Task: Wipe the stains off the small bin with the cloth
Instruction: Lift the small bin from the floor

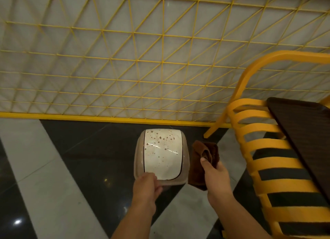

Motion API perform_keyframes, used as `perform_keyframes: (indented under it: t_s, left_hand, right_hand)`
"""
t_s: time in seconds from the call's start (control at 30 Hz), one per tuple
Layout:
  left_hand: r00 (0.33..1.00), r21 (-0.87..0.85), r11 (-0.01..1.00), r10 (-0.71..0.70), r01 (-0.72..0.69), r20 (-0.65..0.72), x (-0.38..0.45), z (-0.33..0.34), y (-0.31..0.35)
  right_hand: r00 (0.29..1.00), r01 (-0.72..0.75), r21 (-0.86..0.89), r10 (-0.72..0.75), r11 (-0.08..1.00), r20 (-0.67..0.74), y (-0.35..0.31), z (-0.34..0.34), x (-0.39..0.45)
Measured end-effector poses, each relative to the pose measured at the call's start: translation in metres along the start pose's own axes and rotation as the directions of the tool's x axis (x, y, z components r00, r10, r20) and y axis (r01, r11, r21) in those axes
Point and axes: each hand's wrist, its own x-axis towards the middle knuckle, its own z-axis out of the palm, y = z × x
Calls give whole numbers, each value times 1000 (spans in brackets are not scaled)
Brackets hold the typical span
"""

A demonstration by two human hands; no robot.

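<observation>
Brown spots dot the small bin's (161, 154) white swing lid on the floor; wiping seems unstarted. Left hand (146, 185) grips its near rim; right hand (215, 178) clutches the brown cloth (205, 160) beside it.

The small beige plastic bin (161, 155) with a white swing lid stands upright on the floor, low and centre in the frame. Brown spots speckle the lid, thickest toward its upper half. The crumpled brown cloth (203, 163) hangs just right of the bin, apart from the lid.
</observation>
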Motion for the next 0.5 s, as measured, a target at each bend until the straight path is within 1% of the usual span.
perform_keyframes:
  t_s: [0.1,0.23,0.4,0.5]
  left_hand:
    - [996,-21,996,-89,89,2,18,7,-30]
    - [984,-110,978,-171,175,48,39,19,-54]
    - [986,-183,971,-138,154,95,61,32,-68]
    - [991,-202,971,-119,129,61,68,39,-76]
  right_hand:
    - [999,-33,-9,33,999,-13,14,-10,6]
    - [996,-75,-39,74,996,-39,30,-15,15]
    - [994,-96,-76,92,993,-52,43,-17,25]
    - [993,-106,-76,102,991,-51,45,-17,30]
